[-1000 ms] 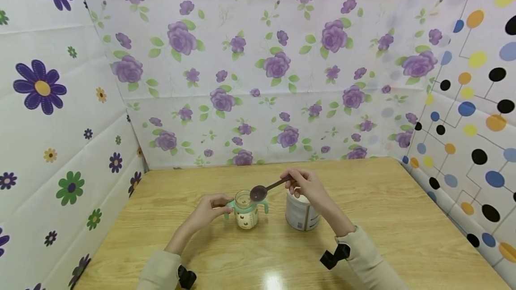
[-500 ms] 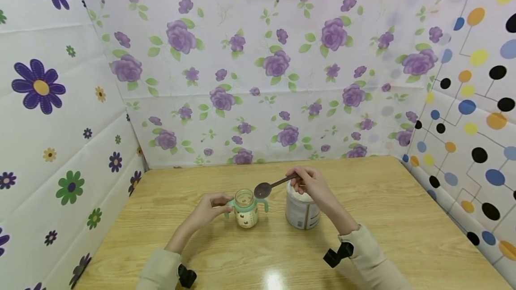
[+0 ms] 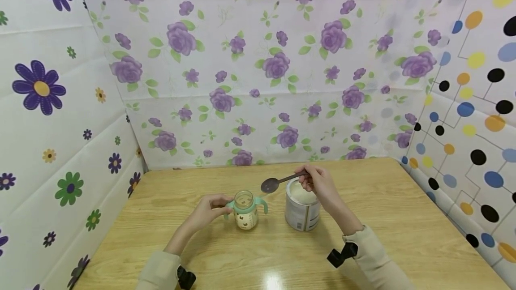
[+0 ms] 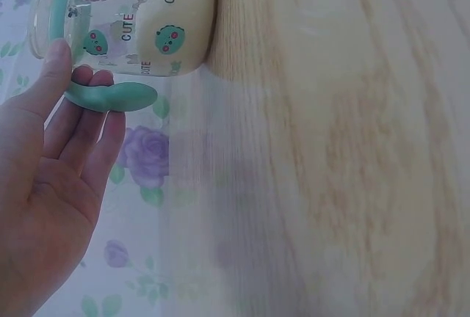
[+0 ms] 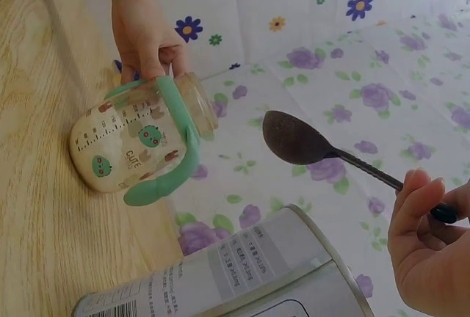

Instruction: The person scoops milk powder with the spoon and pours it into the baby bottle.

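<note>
A clear baby bottle (image 3: 246, 218) with green handles, an uncovered mouth and cream-coloured contents stands upright on the table. My left hand (image 3: 212, 209) grips its left handle (image 4: 110, 97), the thumb up near the green collar. In my right hand (image 3: 318, 183) is a dark spoon (image 3: 270, 185), pinched near the end of its handle. The spoon's bowl (image 5: 294, 137) hangs in the air between bottle and can, with no heap in it. Beneath my right hand stands an uncovered can (image 3: 302, 214), pale powder (image 3: 300, 194) showing inside it.
The wooden table (image 3: 169, 187) carries the bottle and the can side by side. A cloth with purple roses (image 3: 276, 64) hangs behind it, and patterned cloths close off the left and right sides.
My right hand has moved the spoon rightward, from over the bottle's mouth toward the can. The powder in the can shows more now. My left hand keeps its hold on the bottle.
</note>
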Demonstrator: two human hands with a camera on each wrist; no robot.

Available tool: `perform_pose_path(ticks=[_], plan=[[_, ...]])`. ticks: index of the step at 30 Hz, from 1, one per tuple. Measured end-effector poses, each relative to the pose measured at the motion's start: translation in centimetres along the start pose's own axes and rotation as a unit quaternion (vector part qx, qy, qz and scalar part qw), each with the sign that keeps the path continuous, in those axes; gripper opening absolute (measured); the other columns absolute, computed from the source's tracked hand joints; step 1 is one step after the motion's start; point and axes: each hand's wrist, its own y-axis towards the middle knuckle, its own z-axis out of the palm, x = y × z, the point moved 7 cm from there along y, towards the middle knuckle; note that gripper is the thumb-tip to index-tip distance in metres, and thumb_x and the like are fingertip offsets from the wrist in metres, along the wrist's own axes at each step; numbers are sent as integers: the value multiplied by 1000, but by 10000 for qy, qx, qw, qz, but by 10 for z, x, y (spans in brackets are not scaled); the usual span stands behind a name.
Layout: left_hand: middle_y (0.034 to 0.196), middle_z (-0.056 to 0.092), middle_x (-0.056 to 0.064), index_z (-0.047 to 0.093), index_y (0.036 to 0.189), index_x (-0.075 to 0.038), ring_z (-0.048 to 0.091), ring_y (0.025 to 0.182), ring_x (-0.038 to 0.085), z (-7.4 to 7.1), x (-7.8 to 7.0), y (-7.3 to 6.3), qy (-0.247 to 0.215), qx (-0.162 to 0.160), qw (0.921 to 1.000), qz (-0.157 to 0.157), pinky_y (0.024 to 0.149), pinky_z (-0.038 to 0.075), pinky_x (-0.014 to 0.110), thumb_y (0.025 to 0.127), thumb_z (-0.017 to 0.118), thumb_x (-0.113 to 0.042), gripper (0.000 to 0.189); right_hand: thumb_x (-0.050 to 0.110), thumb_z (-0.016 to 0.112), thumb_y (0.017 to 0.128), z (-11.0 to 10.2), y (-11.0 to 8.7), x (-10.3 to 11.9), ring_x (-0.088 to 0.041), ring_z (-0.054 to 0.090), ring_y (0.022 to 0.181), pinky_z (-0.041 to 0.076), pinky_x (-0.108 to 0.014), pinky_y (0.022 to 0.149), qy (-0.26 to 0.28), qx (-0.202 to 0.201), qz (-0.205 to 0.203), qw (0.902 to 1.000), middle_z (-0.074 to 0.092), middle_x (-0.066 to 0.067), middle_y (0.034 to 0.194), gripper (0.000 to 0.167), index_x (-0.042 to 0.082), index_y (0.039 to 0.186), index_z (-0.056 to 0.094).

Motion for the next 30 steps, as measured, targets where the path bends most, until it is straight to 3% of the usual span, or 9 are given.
perform_pose_path(ticks=[9,19,30], plan=[[111,70,15,64,123,-5,67,94,8,0,1,-1,44,13,10000,-52,87,55,24,91,67,-21,36,23,36,107,-10,-2,2,-3,49,52,40,-13,46,280,-265,165,9991,59,3,66,40,-6,99,64],[111,69,16,63,124,-3,67,94,7,1,1,-1,-72,9,10000,-51,86,55,25,91,67,-21,37,19,34,107,-16,-4,6,-3,50,53,40,-13,46,195,-387,126,9990,59,4,67,39,0,93,66],[114,68,17,64,122,-3,68,94,7,0,1,-1,-70,-43,10000,-42,85,56,25,91,67,-20,35,21,35,107,-25,-4,9,-3,51,55,40,-14,47,240,-529,117,9982,59,4,69,39,-4,98,63]])
